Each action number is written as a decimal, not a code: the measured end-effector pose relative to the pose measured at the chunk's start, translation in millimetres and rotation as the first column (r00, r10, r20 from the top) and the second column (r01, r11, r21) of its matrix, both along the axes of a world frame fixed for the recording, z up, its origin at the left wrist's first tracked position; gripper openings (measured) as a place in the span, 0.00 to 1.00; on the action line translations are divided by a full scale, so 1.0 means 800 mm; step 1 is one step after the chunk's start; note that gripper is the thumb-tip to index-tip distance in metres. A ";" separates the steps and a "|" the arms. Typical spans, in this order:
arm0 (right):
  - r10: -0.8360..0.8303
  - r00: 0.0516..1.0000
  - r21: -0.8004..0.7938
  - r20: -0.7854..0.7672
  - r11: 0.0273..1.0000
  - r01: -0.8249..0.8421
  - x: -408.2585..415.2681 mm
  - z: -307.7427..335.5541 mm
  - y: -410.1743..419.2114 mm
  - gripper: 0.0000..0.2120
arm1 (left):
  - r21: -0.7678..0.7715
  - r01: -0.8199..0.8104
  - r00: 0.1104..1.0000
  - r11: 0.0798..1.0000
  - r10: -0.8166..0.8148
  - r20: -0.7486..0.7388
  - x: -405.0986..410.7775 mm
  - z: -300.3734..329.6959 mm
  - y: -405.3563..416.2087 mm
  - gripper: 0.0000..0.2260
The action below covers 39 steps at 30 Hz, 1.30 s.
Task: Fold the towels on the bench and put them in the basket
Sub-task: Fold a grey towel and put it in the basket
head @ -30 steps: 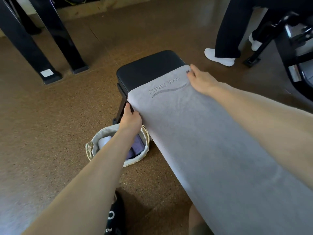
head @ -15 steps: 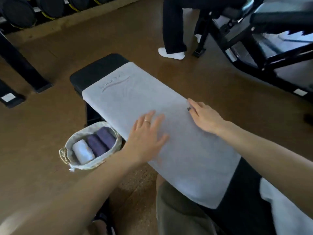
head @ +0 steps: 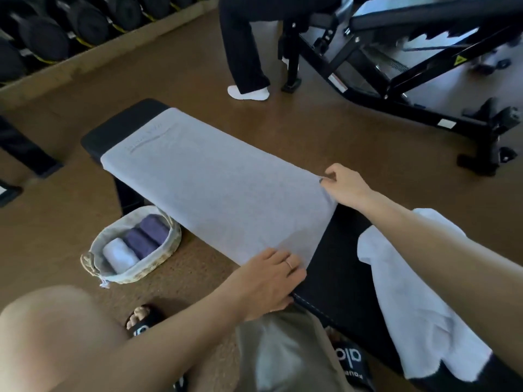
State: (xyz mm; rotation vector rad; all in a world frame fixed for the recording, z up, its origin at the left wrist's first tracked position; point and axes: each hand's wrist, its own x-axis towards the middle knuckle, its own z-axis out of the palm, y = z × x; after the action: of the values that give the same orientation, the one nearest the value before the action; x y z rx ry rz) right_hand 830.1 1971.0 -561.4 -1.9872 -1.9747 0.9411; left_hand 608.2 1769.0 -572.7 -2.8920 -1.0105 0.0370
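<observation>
Our right hand (head: 343,186) pinched the soft grey rectangular towel (head: 215,193) at its near corner on the padded black bench (head: 336,281); our left hand (head: 268,281) gripped the other

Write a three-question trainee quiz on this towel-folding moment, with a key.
1. True or false: the basket holds three rolled towels.
2. Which corner of the grey towel does the right hand pinch? A) near corner on the far edge B) corner at the logo end C) none
3. Fill in: the white towel lies on the ____ beside the right arm.

Key: 1 true. 2 A; the left hand takes the other near corner. 3 bench.
</observation>
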 end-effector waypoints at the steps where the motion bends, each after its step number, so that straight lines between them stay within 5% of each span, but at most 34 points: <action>1: -0.032 0.999 -0.003 -0.038 0.999 0.032 0.001 0.001 0.000 0.23 | 0.025 0.023 1.000 0.999 -0.024 0.008 0.003 0.001 -0.003 0.16; 13: -0.235 0.948 -0.094 -0.216 0.971 0.220 0.020 0.001 0.003 0.27 | 0.074 0.014 0.999 0.997 -0.016 0.035 0.005 -0.004 -0.017 0.05; 25: -0.123 0.992 0.050 -0.011 0.991 0.123 0.038 0.006 -0.010 0.17 | 0.045 0.067 0.998 0.997 -0.068 0.017 -0.001 -0.012 -0.028 0.06; 30: 0.087 0.971 0.293 0.222 0.944 -0.152 0.015 0.006 -0.034 0.23 | 0.024 0.069 0.990 0.997 -0.072 0.122 0.002 0.010 -0.024 0.12; 34: 0.310 0.907 0.309 0.285 0.866 -0.393 -0.013 -0.013 -0.053 0.23 | 0.022 -0.152 0.985 0.988 0.150 0.081 0.003 0.005 0.000 0.23; 36: 0.278 0.902 0.236 0.330 0.901 -0.364 -0.010 -0.024 -0.053 0.23 | -0.058 -0.215 0.976 0.975 0.214 -0.028 -0.003 -0.006 0.007 0.35; 39: 0.137 0.932 0.078 0.336 0.982 -0.173 0.009 -0.026 -0.041 0.24 | -0.172 -0.200 0.980 0.965 0.196 -0.040 -0.006 -0.026 0.007 0.39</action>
State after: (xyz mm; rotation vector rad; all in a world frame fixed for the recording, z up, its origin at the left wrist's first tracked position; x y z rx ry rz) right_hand 837.5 1938.4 -582.1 -2.0622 -2.3328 0.5420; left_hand 603.3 1774.2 -593.8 -2.9219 -1.3537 0.1789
